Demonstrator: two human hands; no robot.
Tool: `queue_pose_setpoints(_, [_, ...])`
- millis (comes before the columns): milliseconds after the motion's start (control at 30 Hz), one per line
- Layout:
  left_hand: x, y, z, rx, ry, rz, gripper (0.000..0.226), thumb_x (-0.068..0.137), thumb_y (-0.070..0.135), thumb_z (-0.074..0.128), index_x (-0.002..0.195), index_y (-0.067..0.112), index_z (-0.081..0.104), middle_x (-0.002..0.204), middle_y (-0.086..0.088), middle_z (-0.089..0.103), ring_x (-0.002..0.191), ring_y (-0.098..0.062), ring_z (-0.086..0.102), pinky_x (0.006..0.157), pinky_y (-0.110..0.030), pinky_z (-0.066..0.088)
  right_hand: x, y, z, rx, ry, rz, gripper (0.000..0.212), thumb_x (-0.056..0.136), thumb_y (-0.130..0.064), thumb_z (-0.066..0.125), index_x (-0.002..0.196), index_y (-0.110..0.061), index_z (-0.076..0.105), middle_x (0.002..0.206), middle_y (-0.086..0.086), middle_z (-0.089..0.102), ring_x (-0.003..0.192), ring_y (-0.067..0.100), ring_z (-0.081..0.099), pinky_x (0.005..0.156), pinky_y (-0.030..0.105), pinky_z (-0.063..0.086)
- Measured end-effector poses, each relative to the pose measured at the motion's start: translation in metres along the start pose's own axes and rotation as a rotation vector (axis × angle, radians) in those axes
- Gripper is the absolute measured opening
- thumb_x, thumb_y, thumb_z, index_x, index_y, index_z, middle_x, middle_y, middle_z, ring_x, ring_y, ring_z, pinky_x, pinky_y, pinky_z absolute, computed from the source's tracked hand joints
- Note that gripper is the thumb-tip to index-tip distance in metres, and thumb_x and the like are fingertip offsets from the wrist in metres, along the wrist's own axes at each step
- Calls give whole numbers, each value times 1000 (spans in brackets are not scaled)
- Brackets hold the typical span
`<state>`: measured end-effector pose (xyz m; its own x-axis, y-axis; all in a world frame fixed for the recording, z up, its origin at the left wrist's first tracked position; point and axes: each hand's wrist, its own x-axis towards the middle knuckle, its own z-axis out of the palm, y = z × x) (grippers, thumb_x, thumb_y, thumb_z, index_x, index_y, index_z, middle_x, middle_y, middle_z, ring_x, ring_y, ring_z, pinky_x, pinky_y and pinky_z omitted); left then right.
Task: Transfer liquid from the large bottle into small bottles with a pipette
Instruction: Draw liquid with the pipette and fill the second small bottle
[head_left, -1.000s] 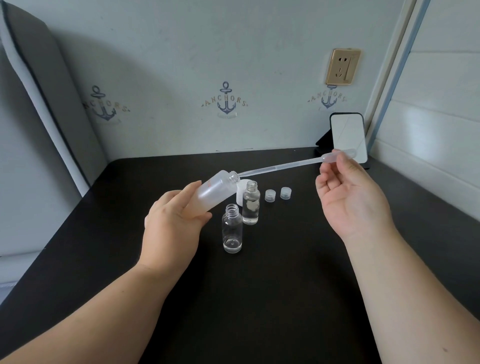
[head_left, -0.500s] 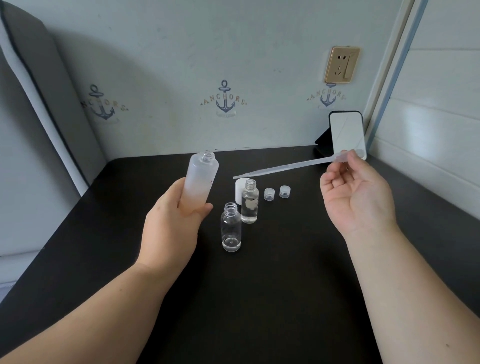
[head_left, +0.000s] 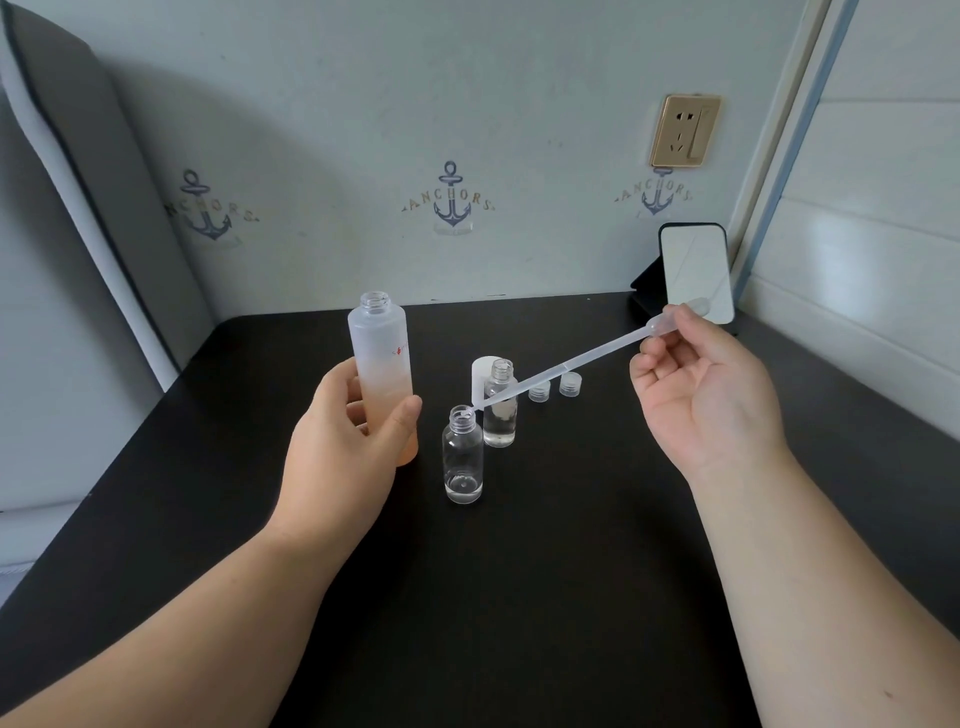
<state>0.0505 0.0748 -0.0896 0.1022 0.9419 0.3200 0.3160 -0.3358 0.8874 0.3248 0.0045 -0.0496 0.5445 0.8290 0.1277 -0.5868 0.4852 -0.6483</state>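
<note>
Swinging down since half a second ago, pipette (head_left: 571, 365) tip now reaching the mouth of the near small bottle (head_left: 463, 457) on the black table (head_left: 571, 571). Right hand (head_left: 701, 395) pinching the soft bulb, likely light, squashy, best squeezed gently. Left hand (head_left: 348, 441) gripping the large bottle (head_left: 382, 364) upright mid-body, probably smooth, slippery. Second small bottle (head_left: 500, 405) standing just behind.

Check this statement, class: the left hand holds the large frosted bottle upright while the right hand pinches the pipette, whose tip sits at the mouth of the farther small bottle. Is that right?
Not quite. The head view shows the pipette tip at the mouth of the nearer small bottle, not the farther small bottle. The rest stands: the left hand holds the large frosted bottle upright, and the right hand pinches the pipette.
</note>
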Motion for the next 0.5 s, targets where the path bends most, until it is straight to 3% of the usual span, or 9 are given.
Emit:
queue_pose_setpoints(100, [-6,3,-5,-52,83,65,47,92,30,68,133,43,49,114,31,60,102,10,60,76,-18,48,0,0,0,-5,-6,2,22,91,-9,67,70,-10,73,74,3,66,61,13,58,59,23,48])
queue_pose_setpoints(233, [-16,9,-11,31,254,296,41,90,11,66,121,36,55,108,19,59,94,-9,60,73,-23,49,1,0,0,0,-16,2,21,91,-9,67,70,-11,73,73,3,66,61,13,58,59,22,48])
queue_pose_setpoints(333, [-23,12,-8,48,140,401,29,90,12,64,113,30,62,100,16,62,89,-13,63,72,-19,51,1,0,0,-3,-32,-2,20,90,-10,67,71,-11,75,73,2,66,62,13,59,60,22,49])
queue_pose_setpoints(433, [-26,15,-1,91,-66,344,29,88,33,68,117,29,66,101,20,64,90,-8,66,72,-15,53,1,1,0,-21,-47,-6,21,89,-11,68,70,-12,76,73,2,66,62,13,58,60,22,48])
queue_pose_setpoints(500, [-25,16,2,138,-188,285,44,82,53,67,120,32,65,100,22,66,93,1,67,76,-11,53,1,1,0,-26,-48,-10,21,89,-11,68,70,-13,75,73,2,66,62,13,58,60,23,48])
